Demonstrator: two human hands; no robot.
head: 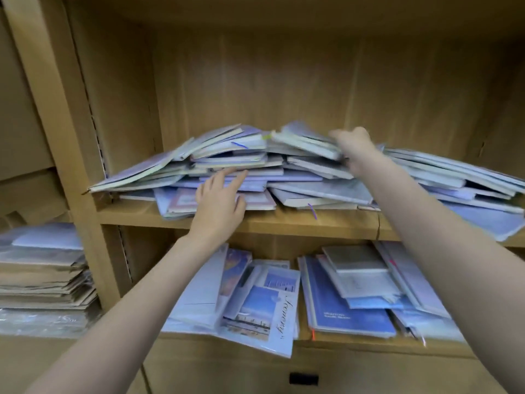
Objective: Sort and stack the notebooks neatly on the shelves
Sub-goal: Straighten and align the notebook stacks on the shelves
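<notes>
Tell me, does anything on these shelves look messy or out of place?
Yes. The notebooks on the upper shelf lie in a slumped heap, tilted every way, some jutting past its front edge. The "Scenery" notebook on the lower shelf overhangs its edge too.

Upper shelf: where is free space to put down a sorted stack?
Bare board shows only on the upper shelf, left front, between the upright and the notebook heap. Elsewhere the heap fills it. The lower shelf is crowded too.

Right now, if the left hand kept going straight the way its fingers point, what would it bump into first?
The left hand points up and right into the messy notebook pile on the upper shelf. Its fingertips look already at the pile's middle layers, so it would likely meet those notebooks first; depth is unclear.
</notes>
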